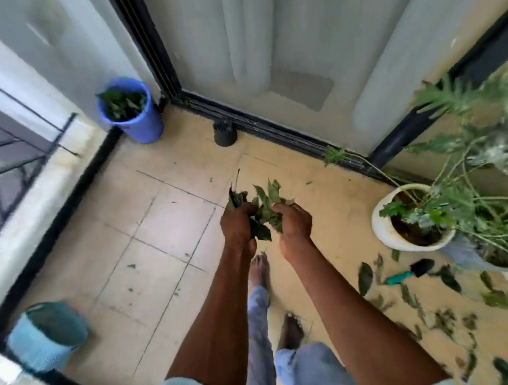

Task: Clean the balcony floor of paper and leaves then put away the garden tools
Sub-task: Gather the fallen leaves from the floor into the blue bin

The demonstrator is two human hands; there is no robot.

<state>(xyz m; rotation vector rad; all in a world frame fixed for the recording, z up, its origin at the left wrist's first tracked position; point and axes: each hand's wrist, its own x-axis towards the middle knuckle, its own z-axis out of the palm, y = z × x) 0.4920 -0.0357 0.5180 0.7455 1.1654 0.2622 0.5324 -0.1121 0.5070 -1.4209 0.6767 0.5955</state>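
No text can be read; the blue bucket (132, 111) at upper left bears a small red mark, illegible.

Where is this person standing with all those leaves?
Probably a home balcony: a black metal railing runs along the open edge, the beige tiled floor meets a sliding glass door, and a leafy plant in a white round pot stands nearby.

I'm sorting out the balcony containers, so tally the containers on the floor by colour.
Blue bucket: 1
Teal basket: 1
Black pot: 1
White pot: 1
Total: 4
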